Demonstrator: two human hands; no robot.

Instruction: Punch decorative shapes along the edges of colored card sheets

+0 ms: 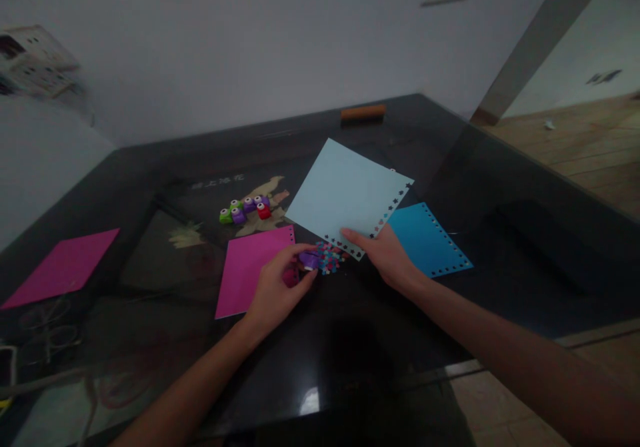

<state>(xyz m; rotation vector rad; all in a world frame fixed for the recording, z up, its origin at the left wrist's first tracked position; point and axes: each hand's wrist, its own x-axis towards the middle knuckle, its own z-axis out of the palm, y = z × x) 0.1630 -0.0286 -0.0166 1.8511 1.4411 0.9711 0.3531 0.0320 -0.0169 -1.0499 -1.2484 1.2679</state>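
Observation:
My right hand (385, 250) grips a light blue sheet of paper (345, 190) by its lower corner, thumb on top. Small shaped holes run along two of the sheet's edges. In my left hand (280, 277) a purple craft punch (309, 259) sits between thumb and fingers, close to the table. Beside it lies a small heap of pink, blue and teal paper cut-outs (330, 258), partly under the sheet's near edge. A pink sheet (245, 270) with punched holes lies partly beneath my left hand. Behind my right hand is a blue sheet (427, 240) with holes along its edges.
Several green, purple and red punches with eye-like tops (245, 209) stand left of the light blue sheet. Another pink sheet (65, 267) lies at the far left. An orange-brown roll (363, 112) rests near the wall on the dark glossy table (400, 347).

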